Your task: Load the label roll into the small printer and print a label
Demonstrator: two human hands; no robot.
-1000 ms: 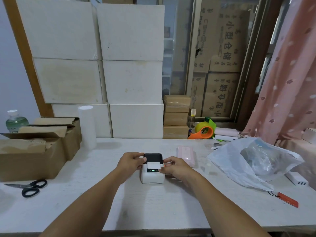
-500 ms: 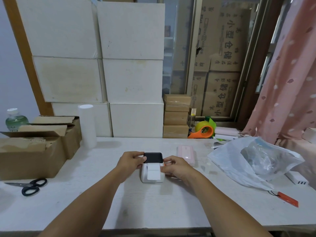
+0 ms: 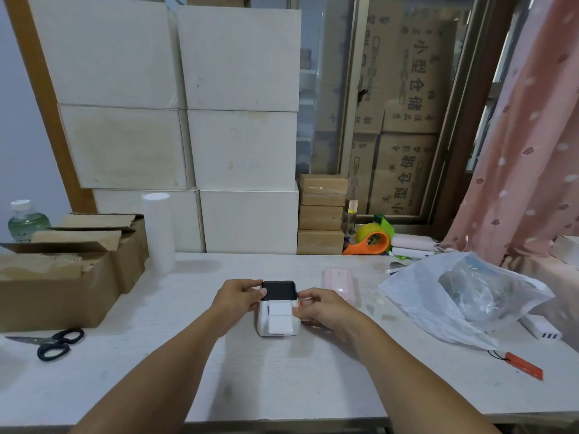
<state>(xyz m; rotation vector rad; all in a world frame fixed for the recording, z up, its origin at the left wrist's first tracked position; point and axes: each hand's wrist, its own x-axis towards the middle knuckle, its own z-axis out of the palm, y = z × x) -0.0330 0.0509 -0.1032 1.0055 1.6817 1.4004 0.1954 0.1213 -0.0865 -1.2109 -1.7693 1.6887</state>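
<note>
A small white printer [image 3: 262, 321] with a black lid stands in the middle of the white table [image 3: 282, 371]. A strip of blank white labels [image 3: 279, 317] hangs out of its slot and down over its front face. My left hand [image 3: 237, 297] grips the printer's left side, thumb at the lid's corner. My right hand [image 3: 318, 306] holds the printer's right side, fingertips at the edge of the label strip. The label roll itself is hidden inside the printer.
A pink device [image 3: 340, 281] lies just right of the printer. Open cardboard boxes [image 3: 62, 277] and scissors [image 3: 53, 343] sit at the left. A white plastic bag [image 3: 463, 292], a charger [image 3: 540, 332] and an orange tag [image 3: 524, 369] lie at the right. A tape dispenser [image 3: 371, 239] and a white roll [image 3: 158, 230] stand behind.
The label strip has come further out of the printer, from a short stub to a length that covers the front face. Both hands stay on the printer's sides.
</note>
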